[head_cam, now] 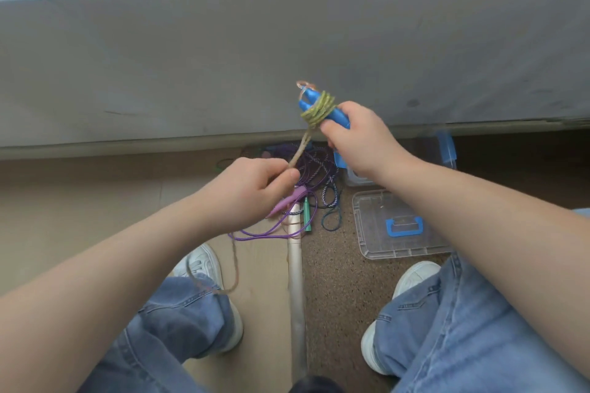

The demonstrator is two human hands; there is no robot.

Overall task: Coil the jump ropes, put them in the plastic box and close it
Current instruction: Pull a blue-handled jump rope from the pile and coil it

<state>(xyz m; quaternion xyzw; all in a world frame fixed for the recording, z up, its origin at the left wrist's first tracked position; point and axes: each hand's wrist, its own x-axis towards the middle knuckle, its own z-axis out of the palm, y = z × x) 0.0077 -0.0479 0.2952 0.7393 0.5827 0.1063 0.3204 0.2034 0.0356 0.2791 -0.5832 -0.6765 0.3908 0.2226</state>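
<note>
Currently, the right hand point(357, 140) is gripping the blue plastic handles point(339, 117), the left hand point(252, 188) is pinching the yellow-green braided jump rope point(317, 107) taut just near-left of them, and any slack would likely be loosening the wraps.

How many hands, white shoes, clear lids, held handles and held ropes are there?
Hands: 2, left hand, right hand
White shoes: 2, left shoe, right shoe
Clear lid: 1
Blue rope handles: 2
Yellow-green rope: 1
Total: 8
</note>
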